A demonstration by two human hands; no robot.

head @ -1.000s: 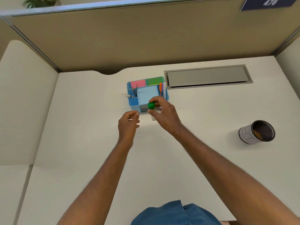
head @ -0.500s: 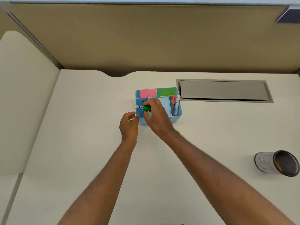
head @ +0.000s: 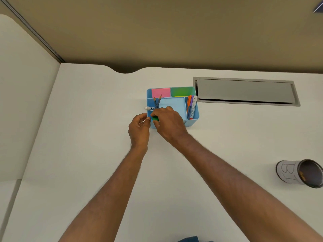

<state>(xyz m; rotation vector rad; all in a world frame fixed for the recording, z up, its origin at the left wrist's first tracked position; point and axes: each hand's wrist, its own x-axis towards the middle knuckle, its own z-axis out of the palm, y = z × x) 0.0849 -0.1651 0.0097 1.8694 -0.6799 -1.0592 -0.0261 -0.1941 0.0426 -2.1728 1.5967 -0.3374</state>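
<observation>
A light blue desk organiser [head: 194,117] stands on the white desk [head: 87,154]. It holds pink and green sticky notes at the back, pencils [head: 158,102] and a white marker [head: 148,108] in its left slot, and pens [head: 191,107] in its right slot. My right hand [head: 168,123] pinches a small green object [head: 155,118] over the organiser's front left corner. My left hand [head: 139,127] is just left of that corner with curled fingers, thumb and forefinger close together near the green object. What the left hand holds, if anything, is hidden.
A grey cable hatch [head: 244,90] is set into the desk right of the organiser. A grey cup with writing [head: 297,172] lies on its side at the right edge. A tan partition wall [head: 157,32] bounds the desk at the back.
My right hand has carried the green object from the organiser's front right to its front left corner, close to my left hand. The camera has tilted down and shifted left.
</observation>
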